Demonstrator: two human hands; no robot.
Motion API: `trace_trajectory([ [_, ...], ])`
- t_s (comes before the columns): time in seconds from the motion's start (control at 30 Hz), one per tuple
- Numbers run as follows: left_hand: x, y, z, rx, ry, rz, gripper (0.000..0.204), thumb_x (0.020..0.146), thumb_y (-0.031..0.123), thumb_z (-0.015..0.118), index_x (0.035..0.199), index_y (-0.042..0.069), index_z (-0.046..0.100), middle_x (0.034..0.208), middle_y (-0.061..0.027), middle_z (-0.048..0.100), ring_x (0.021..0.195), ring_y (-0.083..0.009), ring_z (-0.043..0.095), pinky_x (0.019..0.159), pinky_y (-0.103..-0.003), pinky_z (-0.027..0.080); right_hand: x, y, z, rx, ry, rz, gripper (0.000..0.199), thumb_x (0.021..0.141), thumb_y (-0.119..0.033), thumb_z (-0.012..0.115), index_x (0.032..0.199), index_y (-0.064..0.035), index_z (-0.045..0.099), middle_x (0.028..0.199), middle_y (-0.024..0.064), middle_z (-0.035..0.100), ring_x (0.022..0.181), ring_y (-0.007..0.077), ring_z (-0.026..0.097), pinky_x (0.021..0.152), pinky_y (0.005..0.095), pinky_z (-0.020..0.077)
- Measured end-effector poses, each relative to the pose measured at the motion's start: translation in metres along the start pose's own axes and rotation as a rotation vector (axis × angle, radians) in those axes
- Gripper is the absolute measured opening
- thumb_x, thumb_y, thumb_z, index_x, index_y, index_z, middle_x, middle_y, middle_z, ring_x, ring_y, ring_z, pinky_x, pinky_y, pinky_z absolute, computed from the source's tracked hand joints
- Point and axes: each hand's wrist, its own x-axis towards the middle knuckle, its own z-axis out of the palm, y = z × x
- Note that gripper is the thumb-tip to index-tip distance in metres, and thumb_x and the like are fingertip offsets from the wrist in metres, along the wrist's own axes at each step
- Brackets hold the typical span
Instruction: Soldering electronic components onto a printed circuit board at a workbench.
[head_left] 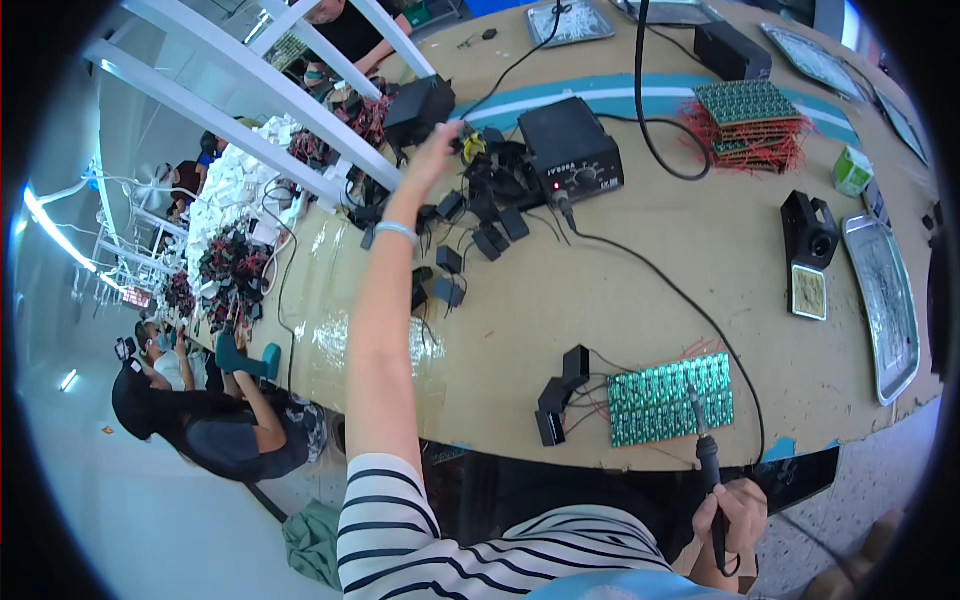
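Note:
My left hand (432, 162) reaches far out over a pile of small black box-shaped parts with leads (492, 240), beside a yellow bundle (474, 148). Its fingers are small and blurred there, so their grip is unclear. At the near right, my right hand (738, 515) is closed round a soldering iron (709, 462). The iron's tip points up over a panel of green circuit boards (655, 405). Red wires stick out along the panel's edges. Several black box-shaped parts (562, 390) lie left of the panel, their leads running toward it.
The iron's cord runs from a black soldering station (572, 155). Behind stands a stack of green boards (748, 110) with red wires. On the right are a black stand (808, 230) with a sponge tray (808, 292) and a metal tray (882, 310). A white frame (300, 100) rises at left; a co-worker (215, 430) sits beyond.

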Motion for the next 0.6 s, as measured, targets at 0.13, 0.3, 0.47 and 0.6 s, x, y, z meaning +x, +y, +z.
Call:
trace_trajectory([
  [0.13, 0.002, 0.024, 0.043, 0.077, -0.244, 0.01, 0.06, 0.109, 0.054, 0.033, 0.137, 0.011, 0.063, 0.14, -0.0098, 0.058, 0.129, -0.0229, 0.05, 0.113, -0.04, 0.034, -0.007, 0.0, 0.002, -0.053, 0.027, 0.031, 0.016, 0.085, -0.004, 0.068, 0.099, -0.0019, 0.061, 0.075, 0.0081, 0.059, 0.055, 0.0241, 0.058, 0.049, 0.0329, 0.048],
  [0.3, -0.051, 0.028, 0.052, 0.233, -0.35, 0.123, 0.055, 0.111, 0.046, 0.036, 0.127, 0.002, 0.065, 0.129, -0.0105, 0.065, 0.127, -0.0195, 0.054, 0.113, -0.033, 0.035, -0.009, 0.004, 0.005, -0.036, 0.054, 0.124, 0.008, 0.088, -0.005, 0.065, 0.094, -0.0018, 0.062, 0.068, 0.0098, 0.059, 0.055, 0.0259, 0.059, 0.052, 0.0357, 0.0481],
  [0.47, -0.134, 0.055, 0.071, 0.283, -0.368, 0.269, 0.039, 0.11, 0.032, 0.045, 0.127, 0.002, 0.064, 0.125, -0.0142, 0.064, 0.123, -0.0274, 0.057, 0.108, -0.036, 0.04, 0.003, 0.01, 0.008, -0.022, 0.005, 0.071, 0.01, 0.085, -0.004, 0.065, 0.094, -0.0008, 0.063, 0.069, 0.0101, 0.06, 0.056, 0.0264, 0.059, 0.055, 0.0368, 0.0515],
  [0.6, -0.181, 0.083, 0.074, 0.39, -0.078, 0.341, 0.028, 0.107, 0.02, 0.05, 0.124, 0.004, 0.066, 0.121, -0.0163, 0.064, 0.113, -0.033, 0.061, 0.1, -0.038, 0.045, 0.006, 0.013, 0.007, 0.01, 0.013, 0.038, 0.012, 0.083, -0.002, 0.066, 0.095, -0.0008, 0.063, 0.069, 0.0104, 0.06, 0.056, 0.0266, 0.06, 0.055, 0.0366, 0.0515],
])
